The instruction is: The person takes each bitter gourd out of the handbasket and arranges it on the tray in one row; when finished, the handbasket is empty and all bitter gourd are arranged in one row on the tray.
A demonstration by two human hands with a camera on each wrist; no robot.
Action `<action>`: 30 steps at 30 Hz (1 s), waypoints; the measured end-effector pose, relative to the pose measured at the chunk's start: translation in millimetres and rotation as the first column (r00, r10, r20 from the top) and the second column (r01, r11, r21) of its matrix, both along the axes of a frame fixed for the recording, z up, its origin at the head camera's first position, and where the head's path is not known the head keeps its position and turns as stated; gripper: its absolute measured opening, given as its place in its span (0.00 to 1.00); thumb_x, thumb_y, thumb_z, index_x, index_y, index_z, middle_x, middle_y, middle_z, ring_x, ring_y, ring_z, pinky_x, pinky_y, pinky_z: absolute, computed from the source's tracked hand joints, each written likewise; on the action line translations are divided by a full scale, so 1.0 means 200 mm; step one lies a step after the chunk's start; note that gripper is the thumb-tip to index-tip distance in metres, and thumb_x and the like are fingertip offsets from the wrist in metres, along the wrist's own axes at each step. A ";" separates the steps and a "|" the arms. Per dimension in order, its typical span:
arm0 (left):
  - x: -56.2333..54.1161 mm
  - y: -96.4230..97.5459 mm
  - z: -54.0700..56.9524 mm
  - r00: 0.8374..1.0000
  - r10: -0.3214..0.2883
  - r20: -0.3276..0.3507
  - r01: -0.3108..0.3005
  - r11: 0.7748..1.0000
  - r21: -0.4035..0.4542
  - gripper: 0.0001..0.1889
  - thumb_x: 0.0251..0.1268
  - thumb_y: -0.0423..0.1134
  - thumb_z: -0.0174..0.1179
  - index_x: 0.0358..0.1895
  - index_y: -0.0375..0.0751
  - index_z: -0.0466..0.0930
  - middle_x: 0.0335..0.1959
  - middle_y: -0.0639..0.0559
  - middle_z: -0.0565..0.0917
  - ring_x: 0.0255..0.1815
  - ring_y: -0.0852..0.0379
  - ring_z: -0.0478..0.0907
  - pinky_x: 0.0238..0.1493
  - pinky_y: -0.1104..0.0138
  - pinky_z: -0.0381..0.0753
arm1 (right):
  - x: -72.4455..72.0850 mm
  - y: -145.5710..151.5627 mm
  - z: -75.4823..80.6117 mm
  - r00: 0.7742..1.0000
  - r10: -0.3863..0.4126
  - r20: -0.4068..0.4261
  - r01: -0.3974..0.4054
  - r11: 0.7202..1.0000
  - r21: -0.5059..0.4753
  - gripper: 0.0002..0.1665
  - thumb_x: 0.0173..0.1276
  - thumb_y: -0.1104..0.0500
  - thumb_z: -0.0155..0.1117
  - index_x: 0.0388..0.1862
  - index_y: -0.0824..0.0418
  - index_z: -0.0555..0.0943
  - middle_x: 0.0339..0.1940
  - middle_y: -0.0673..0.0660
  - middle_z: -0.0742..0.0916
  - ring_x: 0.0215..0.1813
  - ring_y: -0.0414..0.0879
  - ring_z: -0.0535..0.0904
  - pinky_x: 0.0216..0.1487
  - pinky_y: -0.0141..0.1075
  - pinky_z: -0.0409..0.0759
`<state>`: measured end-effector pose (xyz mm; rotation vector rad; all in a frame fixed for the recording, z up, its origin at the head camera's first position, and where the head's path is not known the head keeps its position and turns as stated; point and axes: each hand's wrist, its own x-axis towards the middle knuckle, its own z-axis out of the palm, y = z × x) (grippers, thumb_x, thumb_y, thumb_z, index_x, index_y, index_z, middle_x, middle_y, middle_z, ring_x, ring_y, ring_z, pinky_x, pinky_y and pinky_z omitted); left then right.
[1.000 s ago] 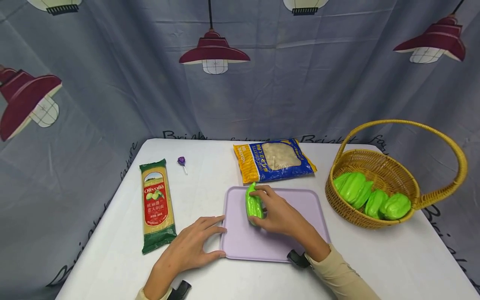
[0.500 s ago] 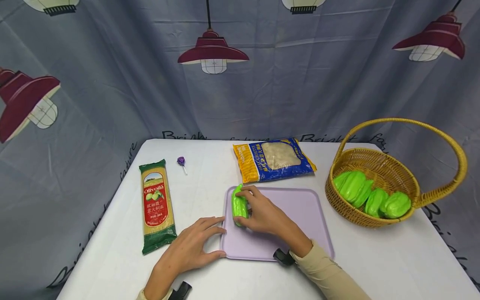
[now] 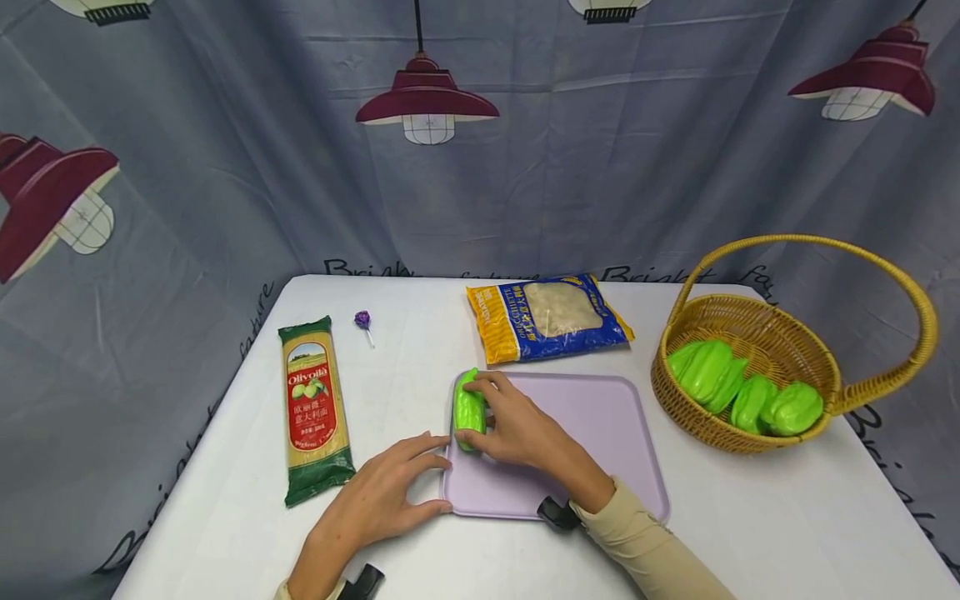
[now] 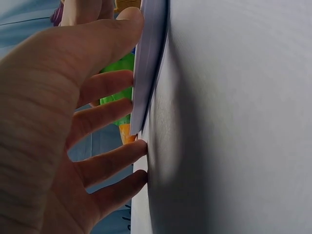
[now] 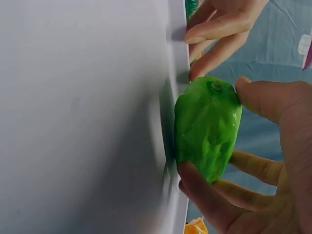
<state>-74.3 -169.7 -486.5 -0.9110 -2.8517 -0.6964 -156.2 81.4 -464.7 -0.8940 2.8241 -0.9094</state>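
Note:
My right hand (image 3: 517, 429) pinches a glossy green star fruit (image 3: 468, 412) between thumb and fingers. The fruit lies lengthwise along the left side of a pale purple tray (image 3: 577, 442), touching or just above its surface. In the right wrist view the thumb is at one end of the star fruit (image 5: 207, 129) and fingertips curl around the other. My left hand (image 3: 390, 487) is at the tray's left edge, fingers spread. Its thumb and some fingertips touch the tray rim (image 4: 151, 53) in the left wrist view.
A wicker basket (image 3: 750, 446) with a tall handle holds several green star fruits (image 3: 705, 371) at the right. Behind the tray lies a blue and yellow pasta bag (image 3: 558, 312). A spaghetti pack (image 3: 311, 408) and a purple lollipop (image 3: 363, 321) lie on the left.
My right hand has carried the star fruit leftward, from the tray's left-centre to its left edge, moving less in the last half second. My left hand has stayed at the rim.

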 end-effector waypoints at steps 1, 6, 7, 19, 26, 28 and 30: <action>0.00 0.00 0.00 1.000 -0.004 -0.006 0.004 1.000 0.005 0.24 0.61 0.62 0.78 0.55 0.57 0.89 0.73 0.57 0.80 0.76 0.49 0.77 0.74 0.53 0.80 | 0.00 0.00 0.00 1.000 -0.001 -0.004 0.001 1.000 0.002 0.41 0.69 0.42 0.78 0.73 0.58 0.76 0.75 0.65 0.76 0.45 0.45 0.81 0.44 0.36 0.84; 0.00 0.00 0.00 1.000 -0.014 -0.016 0.014 1.000 0.020 0.23 0.60 0.61 0.78 0.54 0.56 0.89 0.73 0.56 0.80 0.75 0.47 0.78 0.74 0.52 0.80 | 0.00 0.00 0.00 1.000 -0.002 -0.030 0.003 1.000 0.021 0.42 0.70 0.40 0.77 0.74 0.59 0.75 0.73 0.64 0.76 0.44 0.44 0.78 0.42 0.35 0.83; 0.00 0.00 0.00 1.000 -0.014 -0.014 0.015 1.000 0.022 0.23 0.60 0.61 0.78 0.54 0.56 0.89 0.73 0.56 0.80 0.75 0.47 0.78 0.74 0.52 0.80 | 0.00 0.00 0.00 1.000 -0.003 -0.031 0.003 1.000 0.022 0.42 0.70 0.40 0.77 0.74 0.59 0.75 0.73 0.64 0.76 0.43 0.43 0.78 0.42 0.34 0.82; 0.01 0.01 0.00 1.000 -0.003 -0.022 0.003 1.000 0.018 0.22 0.60 0.61 0.79 0.52 0.56 0.90 0.72 0.56 0.82 0.74 0.48 0.79 0.73 0.52 0.81 | 0.01 0.00 0.01 0.999 -0.031 -0.018 0.032 0.998 0.059 0.45 0.69 0.37 0.77 0.77 0.57 0.74 0.75 0.65 0.75 0.45 0.46 0.80 0.43 0.39 0.85; 0.02 0.02 0.00 0.999 -0.001 -0.040 0.002 1.000 0.015 0.21 0.58 0.59 0.81 0.50 0.57 0.90 0.70 0.56 0.83 0.73 0.48 0.79 0.71 0.53 0.83 | 0.02 0.02 0.03 0.999 -0.039 -0.003 0.039 0.997 0.072 0.48 0.70 0.37 0.76 0.80 0.58 0.71 0.78 0.65 0.74 0.54 0.51 0.86 0.50 0.46 0.91; 0.02 0.01 0.00 0.999 -0.005 -0.048 0.006 1.000 0.018 0.21 0.57 0.59 0.81 0.50 0.57 0.90 0.70 0.56 0.83 0.73 0.48 0.80 0.71 0.53 0.83 | 0.03 0.03 0.04 0.999 -0.047 -0.002 0.047 0.996 0.075 0.49 0.70 0.37 0.76 0.81 0.58 0.70 0.79 0.65 0.73 0.56 0.52 0.87 0.50 0.46 0.92; 0.02 0.01 0.00 0.998 -0.008 -0.059 0.010 1.000 0.021 0.21 0.57 0.59 0.81 0.50 0.56 0.90 0.70 0.56 0.83 0.72 0.48 0.80 0.71 0.53 0.83 | 0.03 0.05 0.05 0.998 -0.055 -0.004 0.056 0.995 0.079 0.49 0.70 0.37 0.76 0.82 0.58 0.69 0.79 0.64 0.73 0.55 0.52 0.87 0.49 0.46 0.92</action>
